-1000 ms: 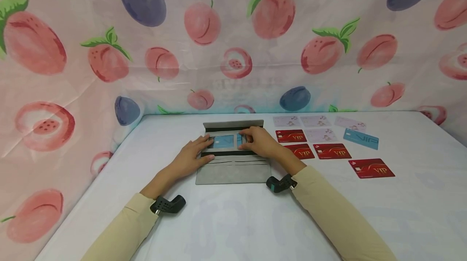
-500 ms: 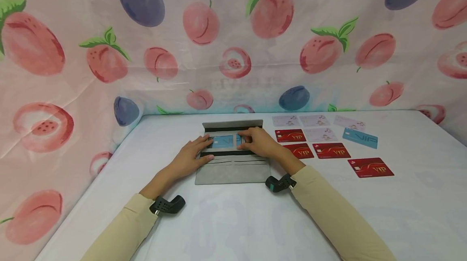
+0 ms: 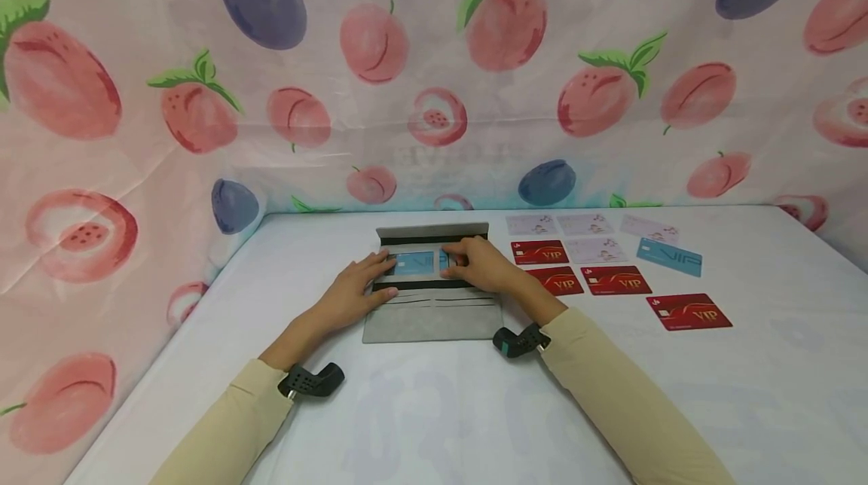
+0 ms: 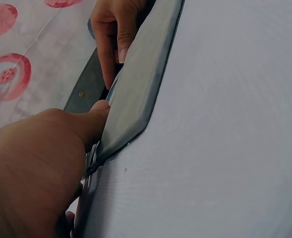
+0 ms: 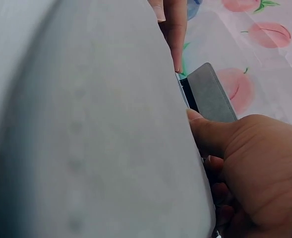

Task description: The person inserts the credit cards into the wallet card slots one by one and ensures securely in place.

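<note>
A grey wallet [image 3: 434, 325] lies unfolded on the white table, its far flap raised. Behind its window a blue card [image 3: 415, 263] shows. To the right of a pale strip, more blue appears between the right hand's thumb and fingers. My left hand [image 3: 353, 289] rests on the wallet's left side, fingers extended to the window edge and thumb on the lower panel. My right hand [image 3: 484, 265] pinches at the blue piece on the window's right side. Both wrist views show the grey wallet panel [image 5: 111, 124] close up, hiding most of the card.
Several red VIP cards [image 3: 617, 281] and pale printed cards [image 3: 597, 251] lie right of the wallet. Another blue card [image 3: 670, 257] sits tilted at the far right, above a separate red card [image 3: 689, 312]. A fruit-patterned cloth [image 3: 434, 56] hangs behind the table.
</note>
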Tool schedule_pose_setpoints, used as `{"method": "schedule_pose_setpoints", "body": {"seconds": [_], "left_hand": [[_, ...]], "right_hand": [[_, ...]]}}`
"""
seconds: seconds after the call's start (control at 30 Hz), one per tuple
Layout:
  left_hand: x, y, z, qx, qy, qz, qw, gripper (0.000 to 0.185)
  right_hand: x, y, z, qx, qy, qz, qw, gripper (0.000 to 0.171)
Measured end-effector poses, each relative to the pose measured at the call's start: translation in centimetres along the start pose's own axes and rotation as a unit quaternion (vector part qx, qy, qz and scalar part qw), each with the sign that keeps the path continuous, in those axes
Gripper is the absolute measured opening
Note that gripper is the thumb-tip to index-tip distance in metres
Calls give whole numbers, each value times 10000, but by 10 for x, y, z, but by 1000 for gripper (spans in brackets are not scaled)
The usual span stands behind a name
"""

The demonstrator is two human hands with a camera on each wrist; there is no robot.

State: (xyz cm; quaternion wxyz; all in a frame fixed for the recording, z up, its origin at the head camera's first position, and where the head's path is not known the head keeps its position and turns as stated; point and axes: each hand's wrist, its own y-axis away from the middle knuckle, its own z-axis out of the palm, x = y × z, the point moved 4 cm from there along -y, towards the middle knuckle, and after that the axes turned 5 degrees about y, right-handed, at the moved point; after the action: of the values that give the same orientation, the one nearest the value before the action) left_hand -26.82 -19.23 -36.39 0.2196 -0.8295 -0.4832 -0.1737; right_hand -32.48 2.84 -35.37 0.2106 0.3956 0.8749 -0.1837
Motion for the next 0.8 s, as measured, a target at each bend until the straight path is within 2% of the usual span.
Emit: {"method": "schedule_pose_setpoints", "body": {"seconds": [0.17, 0.3, 0.43, 0.57, 0.8], "left_hand": [[1, 0, -2, -59, 16, -67, 10000, 57], [3, -3, -4, -84, 292, -206, 9993, 55], [5, -11, -6, 46, 604, -118, 9981, 51], [7, -21, -4, 87, 627, 42, 9980, 48], [1, -25, 2, 137, 672, -41, 9976, 47]], "right_hand": [[-3, 0, 0, 48, 92, -158, 9998, 49], [-3, 0, 0, 37, 74, -197, 9998, 51], [-1, 2, 2, -6, 74, -82, 9999, 51], [1, 3, 3, -9, 140, -53, 9999, 51], [-1, 2, 0, 49, 125, -37, 9999, 51]]}}
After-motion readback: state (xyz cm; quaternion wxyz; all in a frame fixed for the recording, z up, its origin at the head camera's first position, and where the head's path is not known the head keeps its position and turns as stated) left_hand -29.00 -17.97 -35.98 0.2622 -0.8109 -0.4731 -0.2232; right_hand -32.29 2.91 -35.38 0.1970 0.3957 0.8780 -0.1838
